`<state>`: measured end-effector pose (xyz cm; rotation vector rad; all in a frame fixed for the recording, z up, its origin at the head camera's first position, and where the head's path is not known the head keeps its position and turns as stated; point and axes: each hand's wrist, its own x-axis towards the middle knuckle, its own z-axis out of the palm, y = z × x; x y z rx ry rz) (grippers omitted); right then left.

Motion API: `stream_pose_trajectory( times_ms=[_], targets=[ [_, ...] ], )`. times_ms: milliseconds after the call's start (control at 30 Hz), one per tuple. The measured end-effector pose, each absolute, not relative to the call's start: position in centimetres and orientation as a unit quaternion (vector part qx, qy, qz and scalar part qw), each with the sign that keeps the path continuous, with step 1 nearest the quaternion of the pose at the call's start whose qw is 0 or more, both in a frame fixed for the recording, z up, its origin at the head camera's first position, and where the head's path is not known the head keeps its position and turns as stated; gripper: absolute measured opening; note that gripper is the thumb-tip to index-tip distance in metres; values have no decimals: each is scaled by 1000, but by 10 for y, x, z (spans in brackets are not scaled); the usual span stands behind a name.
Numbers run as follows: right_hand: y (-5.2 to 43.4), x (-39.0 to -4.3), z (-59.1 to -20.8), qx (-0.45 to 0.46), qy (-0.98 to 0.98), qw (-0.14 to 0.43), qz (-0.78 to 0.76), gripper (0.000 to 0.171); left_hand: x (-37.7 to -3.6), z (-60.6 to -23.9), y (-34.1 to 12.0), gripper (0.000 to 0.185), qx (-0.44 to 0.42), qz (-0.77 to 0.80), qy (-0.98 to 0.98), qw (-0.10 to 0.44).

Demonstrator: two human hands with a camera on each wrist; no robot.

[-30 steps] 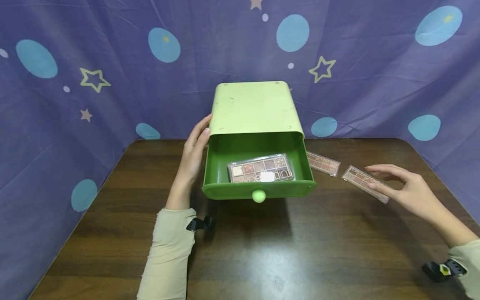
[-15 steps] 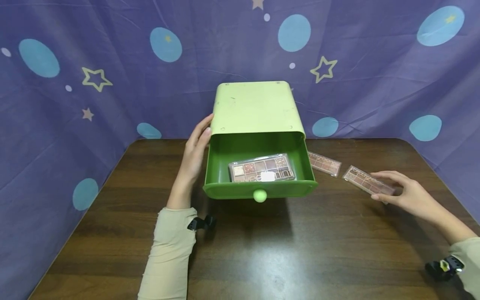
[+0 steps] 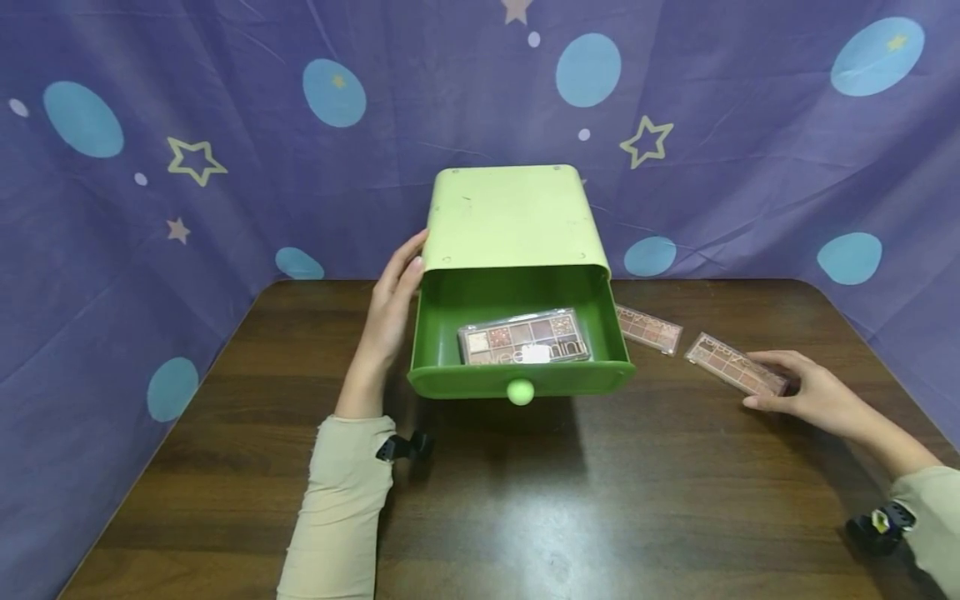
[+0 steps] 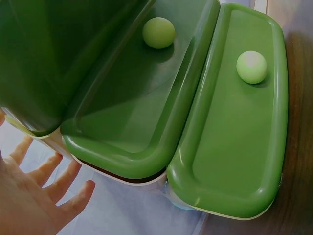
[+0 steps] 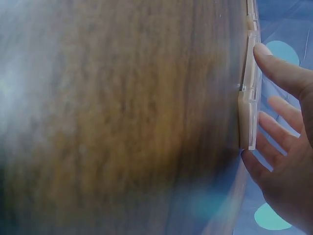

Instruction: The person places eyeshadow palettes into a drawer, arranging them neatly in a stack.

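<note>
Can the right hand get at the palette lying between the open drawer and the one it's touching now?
Probably yes. The middle palette lies flat on the table, uncovered, just past the palette under the right hand; nothing stands between.

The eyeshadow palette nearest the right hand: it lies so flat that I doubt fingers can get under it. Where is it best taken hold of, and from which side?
Probably by its two long edges, from above. The palette is thin and lies flat on the table, so only its narrow sides offer a grip. The right hand already touches its near end, thumb on one long edge and fingers over the other. A pinch across the width there should lift it.
</note>
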<state>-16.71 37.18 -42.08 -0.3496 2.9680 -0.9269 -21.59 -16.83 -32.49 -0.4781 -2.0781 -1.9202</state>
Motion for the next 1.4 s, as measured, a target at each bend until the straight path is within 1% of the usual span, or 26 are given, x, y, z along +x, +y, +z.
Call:
stream_pose_trajectory(
  times_ms=[100,167,267,400,600,733,867,1133,1400],
  targets=[
    [371,-170,-424,-108,952,14,-286,74,-216,-325,-168,48,-166,-662,-718,137],
    [371,-172,-425,-115,953,8,-280,75,-216,-325,-169,48,-166,-663,-717,137],
    [370,-174,-427,-119,955,-12,-272,72,-216,-325,-169,48,-168,-663,-717,137],
    [367,-175,-425,-107,959,-21,-261,68,-216,-325,-169,48,-169,-662,-717,137],
    [363,-172,-420,-75,963,9,-260,70,-215,-324,-168,48,-166,-661,-719,136],
    [361,-166,-416,-62,958,16,-281,70,-215,-324,-168,48,-163,-661,-720,134],
    [360,-160,-412,-63,956,-7,-287,65,-215,-324,-168,48,-161,-662,-720,134],
    [357,-148,-402,-82,950,-66,-292,47,-214,-323,-167,48,-162,-663,-719,130],
    [339,-136,-384,-88,938,-98,-320,45,-215,-324,-168,49,-158,-663,-720,130]
  ],
)
